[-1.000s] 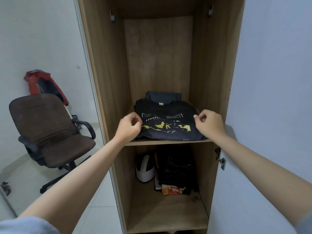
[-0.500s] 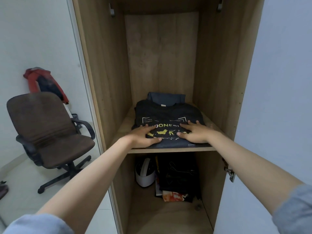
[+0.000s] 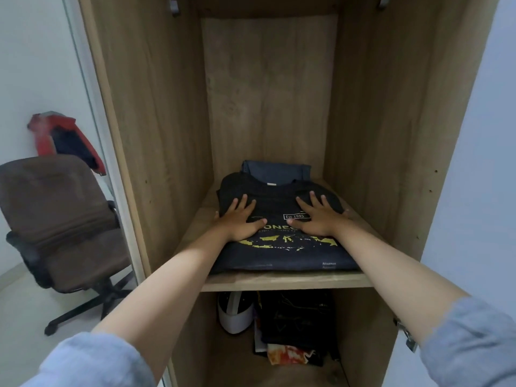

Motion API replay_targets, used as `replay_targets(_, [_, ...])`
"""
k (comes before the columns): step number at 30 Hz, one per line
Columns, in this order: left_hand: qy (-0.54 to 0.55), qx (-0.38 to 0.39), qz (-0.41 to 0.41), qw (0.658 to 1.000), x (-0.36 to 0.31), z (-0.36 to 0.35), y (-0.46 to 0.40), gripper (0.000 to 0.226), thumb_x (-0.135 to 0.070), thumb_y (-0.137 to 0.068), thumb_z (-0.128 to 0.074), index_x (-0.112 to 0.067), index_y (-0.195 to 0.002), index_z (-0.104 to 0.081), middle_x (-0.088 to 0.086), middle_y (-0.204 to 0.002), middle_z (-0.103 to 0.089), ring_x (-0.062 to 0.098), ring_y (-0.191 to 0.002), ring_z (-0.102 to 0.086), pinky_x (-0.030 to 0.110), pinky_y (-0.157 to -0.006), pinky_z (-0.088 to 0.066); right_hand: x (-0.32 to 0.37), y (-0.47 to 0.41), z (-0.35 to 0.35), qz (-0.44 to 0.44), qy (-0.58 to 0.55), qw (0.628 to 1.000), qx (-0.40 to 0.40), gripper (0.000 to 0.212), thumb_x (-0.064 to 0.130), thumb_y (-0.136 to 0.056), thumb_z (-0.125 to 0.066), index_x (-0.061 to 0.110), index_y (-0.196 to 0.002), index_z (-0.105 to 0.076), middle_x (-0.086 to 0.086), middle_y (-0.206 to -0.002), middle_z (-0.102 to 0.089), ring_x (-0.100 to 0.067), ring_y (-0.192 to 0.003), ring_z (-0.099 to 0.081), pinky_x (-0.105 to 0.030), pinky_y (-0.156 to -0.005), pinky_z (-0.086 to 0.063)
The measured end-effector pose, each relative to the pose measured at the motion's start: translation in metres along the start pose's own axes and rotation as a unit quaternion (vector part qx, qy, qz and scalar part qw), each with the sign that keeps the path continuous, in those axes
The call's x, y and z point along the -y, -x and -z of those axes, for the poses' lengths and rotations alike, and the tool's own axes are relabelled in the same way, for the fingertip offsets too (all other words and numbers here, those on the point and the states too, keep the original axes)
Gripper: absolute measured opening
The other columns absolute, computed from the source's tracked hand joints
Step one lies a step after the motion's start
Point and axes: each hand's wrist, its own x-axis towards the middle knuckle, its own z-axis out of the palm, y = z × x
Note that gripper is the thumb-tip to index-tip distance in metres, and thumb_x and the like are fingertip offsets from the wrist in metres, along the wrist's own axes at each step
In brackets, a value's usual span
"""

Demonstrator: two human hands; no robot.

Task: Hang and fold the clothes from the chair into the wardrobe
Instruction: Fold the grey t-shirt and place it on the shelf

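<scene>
Head view: left hand and right hand press flat, fingers spread, on the folded shirt; soft, light, floppy, so best lifted from under both side edges

matt wood shelf, cloth t-shirt

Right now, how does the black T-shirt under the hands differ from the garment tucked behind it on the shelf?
The black T-shirt is at the front of the shelf; the blue-grey folded garment lies at the back, partly covered by it. The T-shirt shows a yellow map print and white lettering; the blue-grey one looks plain. The left hand and right hand press flat on the T-shirt, not on the other. Both are folded, in the same compartment.
</scene>
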Motion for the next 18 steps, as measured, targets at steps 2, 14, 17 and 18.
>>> replay_targets(2, [-0.001, -0.006, -0.003, 1.0, 0.003, -0.001, -0.01, 0.075, -0.067, -0.091, -0.03, -0.035, -0.151, 0.001, -0.011, -0.156, 0.022, 0.016, -0.145, 0.016, 0.057, -0.113, 0.001, -0.002, -0.011, -0.001, 0.0, -0.009, 1.0, -0.003, 0.093, 0.089, -0.071, -0.031, 0.049, -0.146, 0.008, 0.011, -0.155, 0.028, -0.022, -0.145, 0.021, -0.071, -0.108, 0.0])
replay_targets(14, [0.032, -0.074, -0.013, 0.997, -0.022, 0.011, 0.032, 0.065, -0.056, -0.096, -0.032, -0.018, -0.149, -0.027, 0.008, -0.157, -0.023, 0.027, -0.144, -0.019, 0.047, -0.116, -0.009, 0.008, 0.043, 0.01, 0.031, -0.083, 0.982, -0.166, 0.07, 0.061, -0.093, -0.04, 0.024, -0.15, -0.024, -0.004, -0.159, -0.015, -0.024, -0.147, -0.013, -0.059, -0.116, -0.011])
replay_targets(17, [0.117, -0.106, -0.034, 0.987, -0.042, 0.009, 0.087, 0.06, -0.051, -0.096, -0.04, -0.018, -0.145, -0.036, 0.006, -0.147, -0.042, 0.025, -0.133, -0.041, 0.037, -0.109, -0.034, 0.019, 0.097, 0.012, 0.042, -0.117, 0.969, -0.212, 0.065, 0.054, -0.095, -0.042, 0.022, -0.149, -0.028, -0.005, -0.157, -0.024, -0.023, -0.145, -0.022, -0.058, -0.115, -0.013])
replay_targets(18, [0.125, -0.128, -0.049, 0.983, -0.051, 0.007, 0.108, 0.058, -0.049, -0.095, -0.043, -0.017, -0.144, -0.038, 0.005, -0.145, -0.045, 0.024, -0.13, -0.043, 0.034, -0.106, -0.039, 0.021, 0.119, 0.012, 0.05, -0.128, 0.964, -0.227, 0.063, 0.052, -0.095, -0.043, 0.022, -0.149, -0.029, -0.005, -0.157, -0.025, -0.023, -0.144, -0.023, -0.058, -0.115, -0.013])
